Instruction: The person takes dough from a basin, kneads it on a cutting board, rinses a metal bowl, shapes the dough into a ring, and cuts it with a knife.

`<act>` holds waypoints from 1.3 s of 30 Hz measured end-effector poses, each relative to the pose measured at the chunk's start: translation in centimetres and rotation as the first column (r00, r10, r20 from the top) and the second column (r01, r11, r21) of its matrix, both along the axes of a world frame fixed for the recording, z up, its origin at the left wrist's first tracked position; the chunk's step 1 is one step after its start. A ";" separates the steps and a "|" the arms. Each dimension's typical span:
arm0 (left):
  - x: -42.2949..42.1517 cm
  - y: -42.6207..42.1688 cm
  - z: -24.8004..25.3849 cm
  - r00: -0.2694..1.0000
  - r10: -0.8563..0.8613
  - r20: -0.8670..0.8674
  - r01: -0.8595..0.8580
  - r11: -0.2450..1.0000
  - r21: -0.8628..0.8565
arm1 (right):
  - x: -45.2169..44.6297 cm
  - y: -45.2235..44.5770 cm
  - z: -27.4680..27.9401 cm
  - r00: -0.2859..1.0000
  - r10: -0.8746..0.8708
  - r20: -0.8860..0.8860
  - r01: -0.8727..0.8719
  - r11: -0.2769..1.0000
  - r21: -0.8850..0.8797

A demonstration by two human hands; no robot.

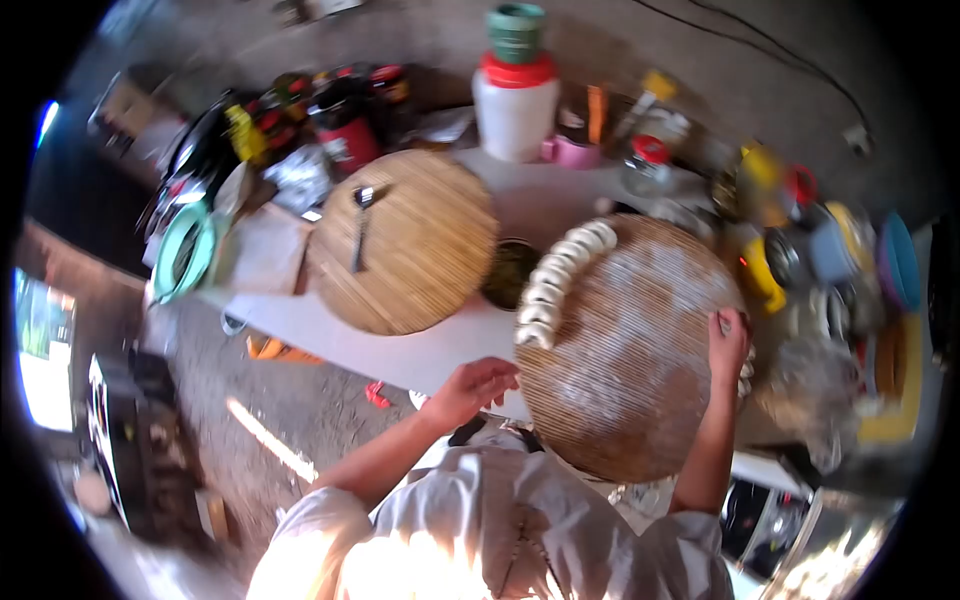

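A round wooden board (640,400) dusted with white flour lies in front of me on the right. Along its upper left edge runs a curved row of white dough pieces (556,275), and a few more pale pieces show at its right edge, partly behind my right hand. My left hand (474,388) is just off the board's left edge, its fingers loosely bent and apart, holding nothing. Over the board's right side is my right hand (729,338), its fingers curled closed; what they hold, if anything, is hidden.
Left of the floured board are a second round board (405,240) with a spoon (361,225) on it and a dark bowl (510,272). Behind stand a white bucket (514,110), a pink mug (573,152) and a red-lidded jar (648,166). Bowls and bags crowd the right.
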State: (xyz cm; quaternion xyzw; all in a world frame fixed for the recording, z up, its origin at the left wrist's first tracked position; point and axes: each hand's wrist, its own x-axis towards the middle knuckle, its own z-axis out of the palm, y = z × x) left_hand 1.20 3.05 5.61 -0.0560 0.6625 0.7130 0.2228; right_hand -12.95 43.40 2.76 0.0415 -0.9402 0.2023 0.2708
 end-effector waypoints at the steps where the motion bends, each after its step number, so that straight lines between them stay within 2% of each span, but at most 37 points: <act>1: -0.2 -1.7 -0.3 0.995 0.047 -0.084 -0.050 0.998 -0.028 | 0.2 -3.4 0.6 0.985 0.071 0.158 -0.030 0.968 -0.249; 2: -0.4 -3.8 0.0 0.980 0.160 -0.115 -0.165 0.986 -0.037 | 1.0 -7.4 1.1 0.939 0.166 0.301 -0.003 0.880 -0.475; 3: -0.5 -6.0 0.2 0.954 0.261 -0.148 -0.270 0.962 -0.040 | 1.6 -10.5 0.7 0.867 0.369 0.335 -0.104 0.792 -0.602; 4: -0.7 -8.3 -0.3 0.894 0.382 -0.236 -0.404 0.913 -0.053 | 2.4 -14.0 0.1 0.788 0.502 0.357 -0.075 0.654 -0.753; 5: -0.7 -10.9 -1.0 0.814 0.500 -0.294 -0.532 0.846 -0.036 | 3.6 -17.8 0.4 0.715 0.614 0.335 -0.082 0.549 -0.832; 6: -1.0 -13.6 -2.7 0.710 0.606 -0.357 -0.676 0.729 -0.106 | 4.3 -21.1 -0.5 0.653 0.719 0.238 -0.072 0.372 -0.925; 7: -1.1 -16.8 -4.0 0.670 0.573 -0.471 -0.731 0.619 -0.287 | 5.0 -24.3 -0.8 0.615 0.748 0.250 -0.052 0.355 -0.933; 8: -1.1 -19.9 -6.7 0.547 0.559 -0.623 -0.834 0.426 -0.350 | 5.4 -26.8 -1.9 0.597 0.766 0.240 -0.077 0.352 -0.933; 9: -1.3 -22.4 -7.8 0.531 0.483 -0.696 -0.847 0.274 -0.456 | 5.5 -29.0 -2.3 0.620 0.742 0.254 -0.180 0.450 -0.875; 11: -2.1 -26.6 -11.5 0.469 0.772 -0.429 -0.872 0.327 -0.363 | 5.6 -33.4 -2.4 0.758 0.600 0.256 -0.105 0.499 -0.860; 12: -2.4 -27.3 -10.1 0.521 0.843 -0.135 -0.839 0.476 -0.263 | 5.2 -34.8 -3.9 0.808 0.531 0.255 -0.031 0.471 -0.882; 13: -2.8 -28.1 -8.6 0.565 0.807 0.169 -0.802 0.586 -0.118 | 4.6 -36.1 -4.6 0.847 0.446 0.288 0.045 0.481 -0.876; 14: -2.9 -29.7 -10.5 0.637 0.730 0.246 -0.766 0.635 0.100 | 4.3 -36.8 -5.0 0.804 0.444 0.396 0.212 0.409 -0.888; 15: -3.1 -29.9 -10.2 0.677 0.703 0.218 -0.731 0.678 0.079 | 4.0 -37.4 -4.8 0.746 0.447 0.494 0.374 0.332 -0.866; 16: -3.2 -30.5 -11.0 0.712 0.671 0.210 -0.699 0.706 0.114 | 3.8 -37.5 -5.6 0.700 0.525 0.485 0.419 0.249 -0.874; 17: -3.1 -31.0 -11.6 0.745 0.636 0.201 -0.665 0.733 0.145 | 4.3 -37.7 -6.4 0.709 0.503 0.495 0.430 0.249 -0.868; 18: -3.1 -31.2 -11.9 0.760 0.615 0.211 -0.646 0.747 0.153 | 4.7 -38.0 -6.6 0.754 0.416 0.508 0.392 0.336 -0.856; 19: -3.1 -31.4 -11.9 0.785 0.603 0.140 -0.618 0.780 0.103 | 5.1 -38.3 -6.7 0.796 0.324 0.511 0.361 0.424 -0.831; 20: -3.1 -31.5 -11.7 0.807 0.586 0.071 -0.589 0.806 0.048 | 5.6 -38.5 -6.9 0.812 0.281 0.512 0.354 0.460 -0.814; 21: -3.3 -31.3 -11.2 0.820 0.565 0.084 -0.570 0.820 0.054 | 6.1 -38.7 -6.7 0.814 0.255 0.522 0.371 0.462 -0.805; 23: -3.2 -31.2 -9.9 0.803 0.591 -0.072 -0.592 0.806 0.007 | 6.9 -39.7 -5.7 0.838 0.276 0.471 0.353 0.385 -0.853; 24: -3.2 -31.5 -9.6 0.815 0.578 -0.034 -0.577 0.816 0.030 | 7.6 -40.9 -4.0 0.859 0.303 0.413 0.316 0.321 -0.893; 25: -3.5 -31.6 -9.5 0.815 0.578 -0.031 -0.578 0.816 0.030 | 7.9 -41.1 -4.1 0.858 0.303 0.415 0.317 0.322 -0.892; 27: -3.1 -33.6 -9.3 0.806 0.582 -0.105 -0.553 0.805 0.214 | 8.9 -41.3 -5.5 0.918 0.298 0.263 0.201 0.221 -0.954; 28: -2.9 -33.8 -8.6 0.829 0.553 -0.084 -0.529 0.824 0.203 | 9.4 -40.9 -5.8 0.911 0.313 0.270 0.124 0.416 -0.901; 29: -2.6 -34.8 -8.2 0.788 0.609 -0.095 -0.557 0.770 0.313 | 9.0 -42.4 -6.8 0.894 0.358 0.268 0.113 0.400 -0.909; 31: -1.7 -35.8 -6.2 0.780 0.623 -0.055 -0.570 0.745 0.347 | 10.1 -44.8 -3.2 0.881 0.412 0.233 0.225 0.067 -0.972; 33: 0.3 -38.7 -6.2 0.688 0.698 0.201 -0.666 0.496 0.557 | 10.6 -48.5 -3.2 0.860 0.446 0.249 0.248 0.063 -0.967; 36: 2.7 -42.6 -6.0 0.491 0.821 0.291 -0.829 0.337 0.447 | 10.8 -51.6 -2.3 0.749 0.611 0.256 0.204 0.155 -0.967; 37: 4.2 -44.4 -10.3 0.472 0.838 0.274 -0.852 0.354 0.385 | 10.1 -53.7 -1.2 0.719 0.654 0.235 0.171 0.162 -0.972; 38: 5.4 -46.2 -7.7 0.523 0.848 0.087 -0.773 0.428 0.468 | 10.6 -55.1 -1.2 0.677 0.678 0.285 0.133 0.268 -0.954; 39: 6.3 -46.5 -5.9 0.501 0.862 0.073 -0.780 0.414 0.470 | 10.1 -56.4 -1.9 0.597 0.730 0.333 0.086 0.355 -0.931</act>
